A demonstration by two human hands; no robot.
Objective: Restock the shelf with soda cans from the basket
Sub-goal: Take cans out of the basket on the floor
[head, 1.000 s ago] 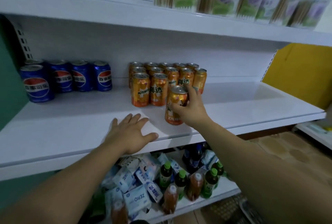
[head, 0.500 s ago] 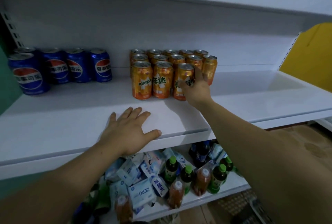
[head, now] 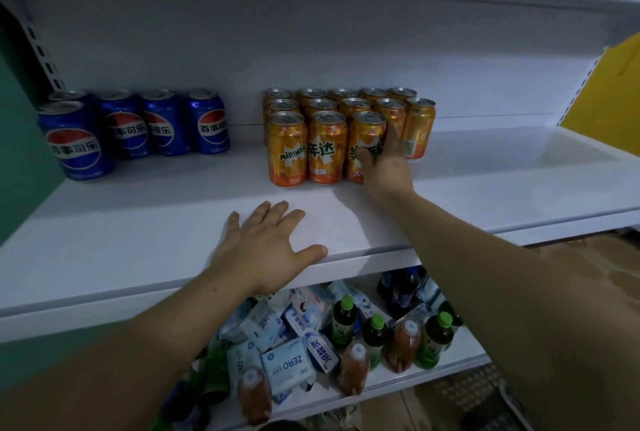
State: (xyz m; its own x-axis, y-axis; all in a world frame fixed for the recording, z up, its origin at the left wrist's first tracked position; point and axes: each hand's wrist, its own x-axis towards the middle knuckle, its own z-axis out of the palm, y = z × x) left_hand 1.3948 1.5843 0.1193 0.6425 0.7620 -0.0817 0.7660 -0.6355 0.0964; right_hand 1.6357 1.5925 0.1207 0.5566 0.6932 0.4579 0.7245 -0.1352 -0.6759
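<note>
Orange can (head: pixel 365 129) stood upright on the shelf (head: pixel 138 223), third in the front row of the orange cans (head: pixel 325 146) and touching its left neighbour. Its base looked fully down, though the hand covered the lower right edge.

Right hand (head: pixel 388 164) was wrapped on that can, thumb across the label and fingers round the right side and back. The grip was not yet let go.

Left hand (head: pixel 266 247) lay flat on the shelf near the front, fingers spread and thumb at the lip. It held nothing and looked like a brace for the reach.

My read on the step: placement was done and release was pending.

- Next move needs the fingers opened and drawn back and right. The gap beside the can is tight, with another orange can just beside the fingers, so a sideways drag could tip either one.
- Front row was one or two short of the rows behind, so the free slot was to the right of the placed can.

Blue cans (head: pixel 138 122) sat in their own group at the left, well apart. Lower shelf (head: pixel 398 382) held bottles (head: pixel 375 330) and packets (head: pixel 287 365), not relevant here.

Basket wasn't identifiable. A dark mesh object (head: pixel 491 410) at the bottom right could be it; couldn't tell.
</note>
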